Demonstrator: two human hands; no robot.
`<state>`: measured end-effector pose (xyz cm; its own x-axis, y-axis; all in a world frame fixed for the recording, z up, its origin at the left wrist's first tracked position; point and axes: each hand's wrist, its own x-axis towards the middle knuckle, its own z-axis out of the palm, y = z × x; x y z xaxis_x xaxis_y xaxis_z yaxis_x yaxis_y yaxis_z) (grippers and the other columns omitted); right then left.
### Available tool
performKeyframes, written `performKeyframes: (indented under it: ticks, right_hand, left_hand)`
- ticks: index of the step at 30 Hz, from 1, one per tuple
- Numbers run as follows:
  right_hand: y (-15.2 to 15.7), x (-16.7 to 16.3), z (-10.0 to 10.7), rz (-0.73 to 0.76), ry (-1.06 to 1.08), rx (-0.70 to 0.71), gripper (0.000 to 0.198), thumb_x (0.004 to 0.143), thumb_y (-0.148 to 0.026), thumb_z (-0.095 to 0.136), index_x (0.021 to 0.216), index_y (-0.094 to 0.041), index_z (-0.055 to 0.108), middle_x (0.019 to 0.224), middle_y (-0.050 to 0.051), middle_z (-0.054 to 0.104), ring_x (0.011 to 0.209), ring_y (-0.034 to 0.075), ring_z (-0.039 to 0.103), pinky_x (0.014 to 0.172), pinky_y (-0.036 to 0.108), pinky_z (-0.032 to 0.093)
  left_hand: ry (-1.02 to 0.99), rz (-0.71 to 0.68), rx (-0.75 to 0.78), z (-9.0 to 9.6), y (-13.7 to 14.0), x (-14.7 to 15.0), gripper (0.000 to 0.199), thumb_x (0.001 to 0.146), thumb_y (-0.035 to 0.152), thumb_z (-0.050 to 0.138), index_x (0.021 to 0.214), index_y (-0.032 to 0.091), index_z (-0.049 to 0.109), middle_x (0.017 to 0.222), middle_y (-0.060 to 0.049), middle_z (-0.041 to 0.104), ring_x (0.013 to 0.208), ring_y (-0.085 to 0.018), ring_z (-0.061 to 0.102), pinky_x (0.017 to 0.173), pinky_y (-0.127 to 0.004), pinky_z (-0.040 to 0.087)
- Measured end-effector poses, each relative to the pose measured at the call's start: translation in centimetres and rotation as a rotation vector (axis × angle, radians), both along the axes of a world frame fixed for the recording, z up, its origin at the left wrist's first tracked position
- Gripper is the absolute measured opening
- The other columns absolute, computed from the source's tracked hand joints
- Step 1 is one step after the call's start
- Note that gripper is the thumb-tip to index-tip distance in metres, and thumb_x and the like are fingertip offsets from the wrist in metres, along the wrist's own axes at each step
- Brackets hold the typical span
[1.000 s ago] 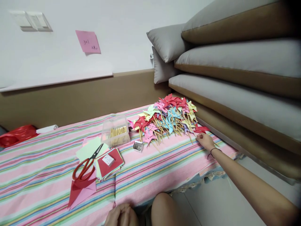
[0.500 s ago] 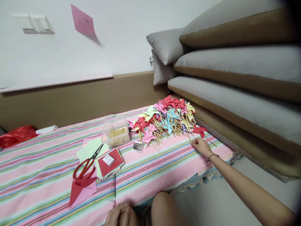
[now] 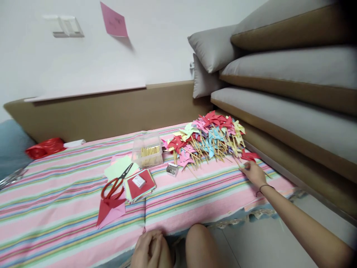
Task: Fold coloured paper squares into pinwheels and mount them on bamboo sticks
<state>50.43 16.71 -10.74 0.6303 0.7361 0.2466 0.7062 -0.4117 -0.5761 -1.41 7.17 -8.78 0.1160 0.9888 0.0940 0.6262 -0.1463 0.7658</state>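
Note:
My right hand [image 3: 253, 174] reaches to the near right end of a heap of paper pinwheels [image 3: 210, 136]. Its fingers are pinched on the lower end of a pinwheel stick [image 3: 237, 161]; that pinwheel's head is hard to pick out among the others. A red pinwheel [image 3: 250, 155] lies just beyond the fingers. The heap has red, pink, blue, yellow and pale green heads on thin wooden sticks. Down on my knee rests my left hand [image 3: 149, 249], fingers curled together, with nothing showing in them.
Left of the heap stand a clear plastic box [image 3: 136, 158] of sticks and a small open box [image 3: 172, 169] of pins. Red-handled scissors [image 3: 113, 189] lie by paper squares [image 3: 149, 182] and folded paper [image 3: 110, 212]. Stacked cushions [image 3: 279, 100] rise at the right.
The view has swung left, so the scene sits further right, and a blue cushion and a shiny item appear at the left. My right hand stays pinched at the stick; my left hand stays on my knee.

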Motion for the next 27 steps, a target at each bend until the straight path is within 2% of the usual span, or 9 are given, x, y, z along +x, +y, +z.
performKeyframes:
  ticks: [4,6,8,10,13,16,19,23,27]
  right_hand:
    - [-2.2,-4.3,0.9,0.067,0.020,0.096,0.033,0.073,-0.052,0.054,0.084,-0.021,0.054,0.076,0.008,0.062,0.072,0.026,0.060,0.067,0.036,0.044]
    - [-3.3,-7.7,1.5,0.176,0.131,0.185,0.034,0.076,-0.056,0.052,0.080,-0.022,0.056,0.070,0.006,0.063,0.065,0.024,0.059,0.065,0.036,0.045]
    - [-4.0,-11.7,2.3,0.299,0.202,0.200,0.036,0.075,-0.059,0.054,0.078,-0.023,0.060,0.069,0.005,0.065,0.066,0.023,0.061,0.064,0.033,0.047]
    - [-3.8,-16.2,3.3,0.443,0.313,0.223,0.034,0.079,-0.056,0.054,0.079,-0.023,0.063,0.071,0.005,0.067,0.069,0.023,0.063,0.065,0.032,0.049]
    - [-1.9,-23.2,5.0,0.662,0.520,0.267,0.029,0.084,-0.048,0.053,0.088,-0.022,0.066,0.081,0.007,0.072,0.078,0.024,0.068,0.076,0.036,0.053]
    - [1.0,-29.5,5.6,0.790,0.611,0.232,0.025,0.081,-0.041,0.056,0.089,-0.021,0.068,0.089,0.008,0.074,0.085,0.024,0.070,0.079,0.038,0.055]
    - [3.8,-34.1,4.6,0.843,0.597,0.185,0.018,0.075,-0.034,0.061,0.084,-0.021,0.070,0.083,0.007,0.075,0.078,0.024,0.071,0.075,0.038,0.057]
    - [6.7,-37.7,2.2,0.837,0.547,0.189,0.019,0.074,-0.027,0.059,0.089,-0.021,0.070,0.090,0.008,0.074,0.078,0.024,0.069,0.074,0.039,0.056]
    - [8.5,-39.3,0.8,0.805,0.499,0.183,0.022,0.072,-0.025,0.061,0.093,-0.020,0.067,0.091,0.008,0.072,0.074,0.023,0.066,0.072,0.040,0.053]
  left_hand:
    - [-0.025,0.065,0.010,1.4,-1.1,1.5,0.026,0.087,0.038,0.050,0.087,0.022,0.071,0.093,-0.008,0.072,0.091,-0.025,0.065,0.084,-0.039,0.052]
    - [-0.006,0.070,-0.003,1.9,-1.3,2.3,0.023,0.087,0.033,0.050,0.086,0.022,0.069,0.092,-0.008,0.071,0.091,-0.025,0.064,0.083,-0.039,0.050]
    - [-0.016,0.106,-0.013,2.3,-0.8,2.9,0.019,0.086,0.027,0.049,0.085,0.021,0.067,0.088,-0.007,0.071,0.085,-0.023,0.065,0.078,-0.036,0.050]
    - [-0.055,0.143,0.005,2.9,0.6,3.4,0.017,0.086,0.022,0.048,0.084,0.020,0.065,0.088,-0.007,0.070,0.084,-0.021,0.065,0.075,-0.033,0.050]
    - [0.018,0.322,0.061,4.1,4.1,3.5,0.013,0.085,0.018,0.049,0.089,0.018,0.062,0.093,-0.008,0.069,0.094,-0.022,0.063,0.085,-0.034,0.047]
    - [0.067,0.484,0.061,5.1,8.4,3.0,0.023,0.086,0.017,0.049,0.107,0.015,0.058,0.111,-0.014,0.063,0.109,-0.026,0.057,0.093,-0.039,0.041]
    - [0.112,0.599,0.019,5.1,11.9,2.3,0.041,0.082,0.020,0.058,0.121,0.011,0.051,0.121,-0.022,0.055,0.117,-0.034,0.050,0.095,-0.047,0.038]
    - [0.205,0.619,-0.059,4.3,14.4,1.5,0.066,0.070,0.022,0.074,0.130,0.014,0.047,0.126,-0.023,0.050,0.117,-0.038,0.048,0.094,-0.049,0.037]
    - [0.300,0.579,-0.153,4.0,15.1,1.0,0.059,0.068,0.024,0.076,0.122,0.013,0.055,0.124,-0.022,0.050,0.114,-0.038,0.049,0.092,-0.047,0.038]
